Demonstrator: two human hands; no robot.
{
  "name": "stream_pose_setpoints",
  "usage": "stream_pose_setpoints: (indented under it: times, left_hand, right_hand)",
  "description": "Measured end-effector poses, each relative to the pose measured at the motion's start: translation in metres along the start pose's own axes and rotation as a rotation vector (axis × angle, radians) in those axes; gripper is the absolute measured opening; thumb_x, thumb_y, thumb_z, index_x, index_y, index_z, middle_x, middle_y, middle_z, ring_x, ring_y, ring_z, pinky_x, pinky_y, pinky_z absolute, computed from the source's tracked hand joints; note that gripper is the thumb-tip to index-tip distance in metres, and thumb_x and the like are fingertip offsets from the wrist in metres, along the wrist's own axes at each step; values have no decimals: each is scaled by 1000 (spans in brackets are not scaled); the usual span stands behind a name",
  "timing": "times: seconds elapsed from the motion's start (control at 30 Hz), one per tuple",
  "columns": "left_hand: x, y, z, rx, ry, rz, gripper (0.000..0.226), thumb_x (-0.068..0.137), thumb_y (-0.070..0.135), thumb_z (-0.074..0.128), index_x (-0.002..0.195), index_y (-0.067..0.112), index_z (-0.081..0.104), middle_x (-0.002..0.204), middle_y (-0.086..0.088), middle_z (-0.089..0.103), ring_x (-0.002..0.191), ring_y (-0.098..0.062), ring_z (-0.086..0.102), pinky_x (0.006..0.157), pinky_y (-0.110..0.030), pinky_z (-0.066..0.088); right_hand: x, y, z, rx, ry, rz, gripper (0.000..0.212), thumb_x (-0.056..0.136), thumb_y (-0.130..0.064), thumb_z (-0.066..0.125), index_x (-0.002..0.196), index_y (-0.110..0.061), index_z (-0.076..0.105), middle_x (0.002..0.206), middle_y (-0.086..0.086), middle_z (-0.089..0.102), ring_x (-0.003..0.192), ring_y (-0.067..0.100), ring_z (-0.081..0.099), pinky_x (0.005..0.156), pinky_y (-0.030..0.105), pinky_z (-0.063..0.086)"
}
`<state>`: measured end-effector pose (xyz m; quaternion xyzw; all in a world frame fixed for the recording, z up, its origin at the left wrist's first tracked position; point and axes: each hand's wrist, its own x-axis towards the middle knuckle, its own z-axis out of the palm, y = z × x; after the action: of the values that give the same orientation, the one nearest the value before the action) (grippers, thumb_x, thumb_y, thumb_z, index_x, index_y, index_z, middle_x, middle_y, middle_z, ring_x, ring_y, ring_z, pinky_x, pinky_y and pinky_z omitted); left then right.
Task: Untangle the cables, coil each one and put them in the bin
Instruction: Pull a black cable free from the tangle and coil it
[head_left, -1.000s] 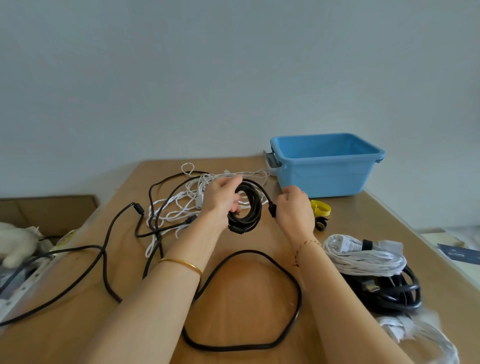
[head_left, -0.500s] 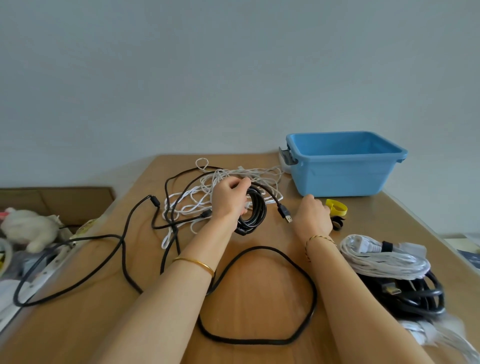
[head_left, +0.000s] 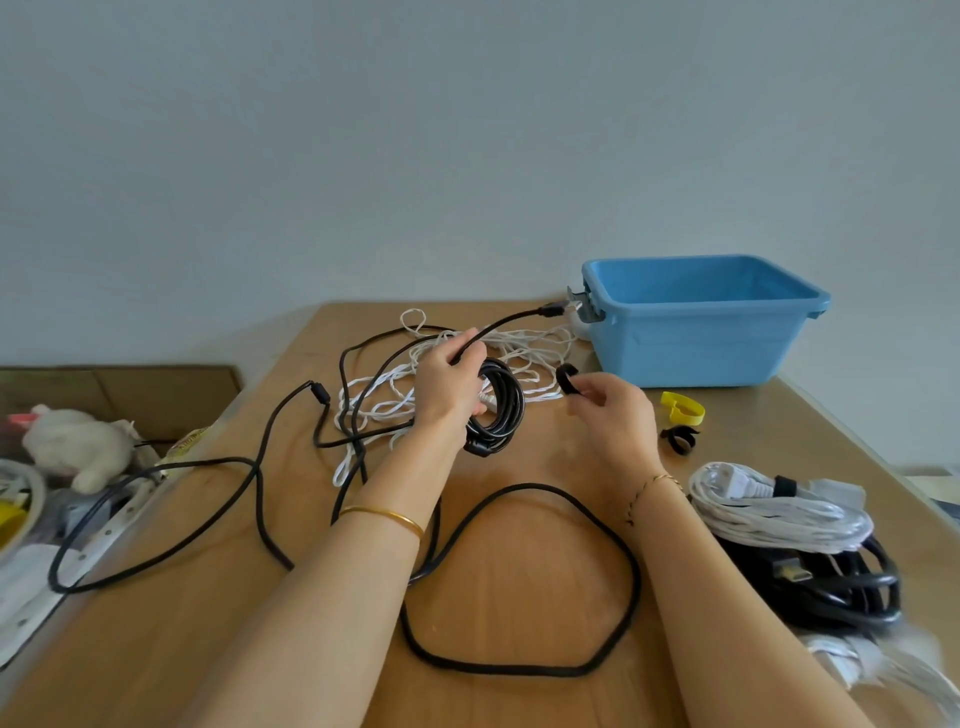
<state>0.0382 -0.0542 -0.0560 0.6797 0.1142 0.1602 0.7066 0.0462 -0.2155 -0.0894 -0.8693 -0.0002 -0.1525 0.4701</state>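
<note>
1. Black coil (head_left: 501, 410), near the blue bin (head_left: 675, 358): clasped by the left grip (head_left: 448, 387), fingers curled round its loops. Plug end (head_left: 550, 310) left free; loops may be sprung loose.
2. Black strap (head_left: 567, 378): pinched by the right grip (head_left: 610, 415); may be dropped during wrapping.
3. White cable (head_left: 530, 348), tangled on the desk (head_left: 519, 551) beneath: may be snagged on lifting.

Bin (head_left: 675, 353) far right on desk (head_left: 519, 566); tangled cables (head_left: 535, 340) left of it. Coiled bundles (head_left: 779, 519) near right, straps (head_left: 681, 408) between them and bin. Loose loop (head_left: 519, 671) front centre.
</note>
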Motion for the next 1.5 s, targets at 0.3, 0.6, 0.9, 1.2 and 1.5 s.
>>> stream_pose_setpoints:
  times: [0.3,0.6,0.9,1.2,1.5]
  left_hand:
    - [2,2,-13,113,98,22,30,100,32,41,101,19,68,63,3,49,52,-10,43,42,-19,39]
    - [6,-11,-20,323,126,246,42,89,22,48,51,19,32,45,5,29,51,-21,34,54,-36,33]
    - [4,4,-16,406,63,332,32,91,21,54,60,17,58,47,9,44,45,-8,37,50,-25,30]
    - [-1,25,-16,118,17,168,14,86,13,54,74,7,54,51,0,44,34,-9,39,37,-17,29]
    - [-5,33,-22,102,-168,120,19,93,27,51,87,8,53,45,3,50,40,-15,46,48,-25,44]
  right_hand:
    - [-7,-58,-26,116,-378,-133,25,88,2,48,92,-15,66,65,-2,48,56,11,44,50,19,47]
    - [-11,-117,-16,-94,68,-371,20,88,-28,58,79,-11,64,60,-5,51,58,12,46,53,26,35]
    - [0,-83,13,128,-357,-346,25,91,-11,56,115,-11,67,102,-3,67,97,9,61,91,26,48]
    - [11,-68,20,-68,-381,-472,16,87,-28,63,95,-14,63,86,2,65,81,18,60,73,33,48]
    - [11,-69,14,-16,-275,-481,18,86,-24,61,94,-9,66,79,5,65,74,19,58,68,32,45]
